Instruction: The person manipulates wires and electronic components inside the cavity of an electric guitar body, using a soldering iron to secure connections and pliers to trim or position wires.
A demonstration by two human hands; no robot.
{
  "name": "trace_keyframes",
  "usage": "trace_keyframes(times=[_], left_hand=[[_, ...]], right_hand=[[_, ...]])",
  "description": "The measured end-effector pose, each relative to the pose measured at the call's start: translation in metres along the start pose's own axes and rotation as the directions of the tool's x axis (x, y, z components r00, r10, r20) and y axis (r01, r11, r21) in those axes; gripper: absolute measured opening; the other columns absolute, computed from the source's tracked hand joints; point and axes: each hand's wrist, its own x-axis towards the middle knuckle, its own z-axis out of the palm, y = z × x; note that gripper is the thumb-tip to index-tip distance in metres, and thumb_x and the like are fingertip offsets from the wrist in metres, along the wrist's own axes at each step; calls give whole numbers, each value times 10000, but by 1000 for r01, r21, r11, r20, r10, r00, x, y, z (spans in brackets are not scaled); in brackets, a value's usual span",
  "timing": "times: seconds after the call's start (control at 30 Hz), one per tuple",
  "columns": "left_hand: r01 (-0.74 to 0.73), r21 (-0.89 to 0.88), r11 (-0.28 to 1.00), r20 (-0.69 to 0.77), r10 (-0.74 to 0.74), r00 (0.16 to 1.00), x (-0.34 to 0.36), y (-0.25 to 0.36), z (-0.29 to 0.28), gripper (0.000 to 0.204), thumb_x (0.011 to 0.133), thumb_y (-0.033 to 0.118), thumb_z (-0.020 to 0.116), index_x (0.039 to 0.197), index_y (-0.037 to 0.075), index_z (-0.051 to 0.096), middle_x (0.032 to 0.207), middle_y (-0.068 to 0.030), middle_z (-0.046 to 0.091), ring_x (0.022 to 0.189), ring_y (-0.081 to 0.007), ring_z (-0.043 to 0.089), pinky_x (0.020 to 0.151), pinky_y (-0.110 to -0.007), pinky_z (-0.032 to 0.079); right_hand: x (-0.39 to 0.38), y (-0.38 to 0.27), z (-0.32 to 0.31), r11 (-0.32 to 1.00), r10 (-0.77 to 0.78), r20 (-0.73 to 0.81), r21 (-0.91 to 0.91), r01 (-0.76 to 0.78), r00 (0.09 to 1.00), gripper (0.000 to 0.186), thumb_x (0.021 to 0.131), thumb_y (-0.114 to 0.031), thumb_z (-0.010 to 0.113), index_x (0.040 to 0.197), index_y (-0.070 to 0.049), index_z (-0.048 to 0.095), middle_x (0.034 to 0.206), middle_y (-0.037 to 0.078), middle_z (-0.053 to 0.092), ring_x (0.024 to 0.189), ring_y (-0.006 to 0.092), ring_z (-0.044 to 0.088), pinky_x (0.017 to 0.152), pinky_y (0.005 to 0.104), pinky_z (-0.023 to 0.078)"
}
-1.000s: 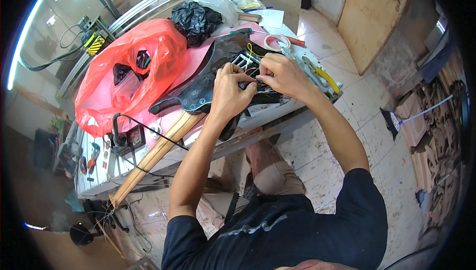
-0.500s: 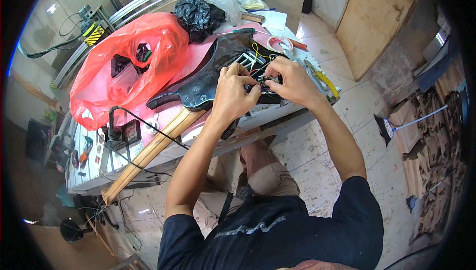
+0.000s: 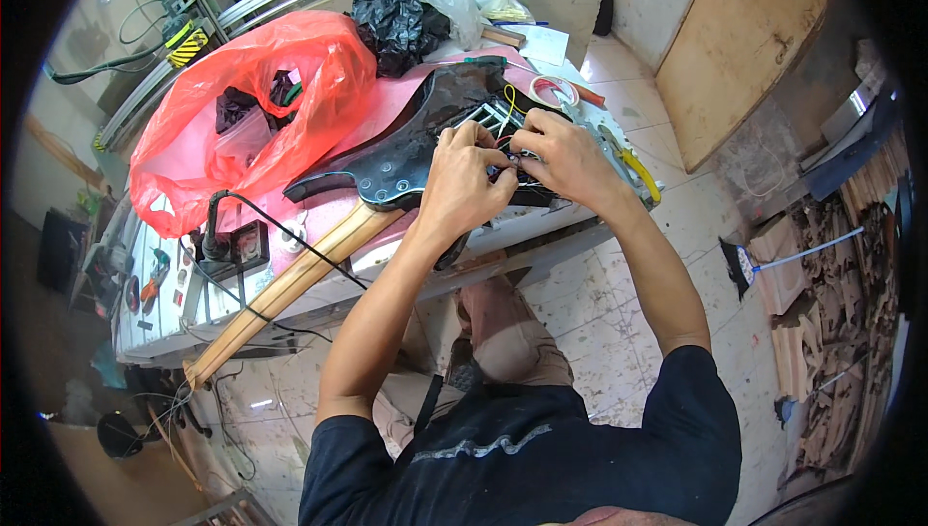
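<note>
A black electric guitar body [image 3: 387,163] lies on the workbench, its pale wooden neck [image 3: 304,289] slanting toward the lower left past the bench edge. Over the body's right part, a yellow wire [image 3: 509,96] loops up beside pale metal parts [image 3: 496,118], with thin red wires near my fingers. My left hand [image 3: 467,183] is closed, thumb and fingers pinched on thin wires. Facing it, my right hand [image 3: 564,157] is bent over the same spot, also pinching at the wires. Which strand each holds is too small to tell, and my fingers hide part of the wiring.
A red plastic bag [image 3: 324,57] and a black bag [image 3: 394,28] lie on pink sheeting. A tape roll [image 3: 553,91] and yellow-handled pliers [image 3: 640,178] are at the bench's right. A black cable [image 3: 304,246] crosses the neck. Wood scraps [image 3: 831,352] pile at far right.
My hands have drawn slightly closer together over the wiring, and the dark part that showed between them is now mostly hidden. The whole view has shifted a little.
</note>
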Motion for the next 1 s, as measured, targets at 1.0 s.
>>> trace_keyframes(times=[1.0], left_hand=[[-80,67,995,-58,83,995,-3,5,0,244,778,172,707,945,45,831,1026,-157,631,1014,-343,584,937,-427,514]], right_hand=[[-8,6,-13,990,33,62,137,-42,998,132,832,-117,811,913,-24,763,909,102,619,900,278,631,775,398,509]])
